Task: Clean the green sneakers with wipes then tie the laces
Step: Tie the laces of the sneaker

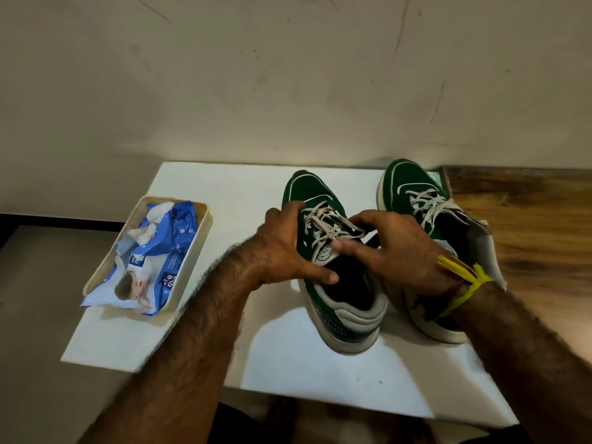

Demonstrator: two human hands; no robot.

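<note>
At the far left of the white surface point(198, 315), a cream plastic tray point(198, 238) is seen, set at a slant, and a crumpled blue-and-white pack of wipes point(157, 251) is held in it, its near end spilling over the tray's front rim onto the surface. Moving right, the left hand point(285, 248) is laid against the outer side of the left green sneaker point(320, 200), its thumb stretched across the dark opening just below the tongue, its fingers curled up by the lacing; the grip is partly closed around the shoe's upper, though whether a lace is actually pinched by it cannot be told. The white laces point(323, 225) of this shoe are criss-crossed through the eyelets and a loose strand is drawn across toward the right. That strand is met by the right hand point(397, 248), whose fingers are curled and closed on the lace end above the tongue, with the index finger pointed leftward across the round tongue label. A yellow thread band point(464, 283) is worn at the right wrist. Behind and beside that hand, the second green sneaker point(413, 184) is stood toe away, just beside the first, its laces point(429, 203) lying slack and untied. At the far right, a brown wooden top point(525, 219) is butted against the white surface.
</note>
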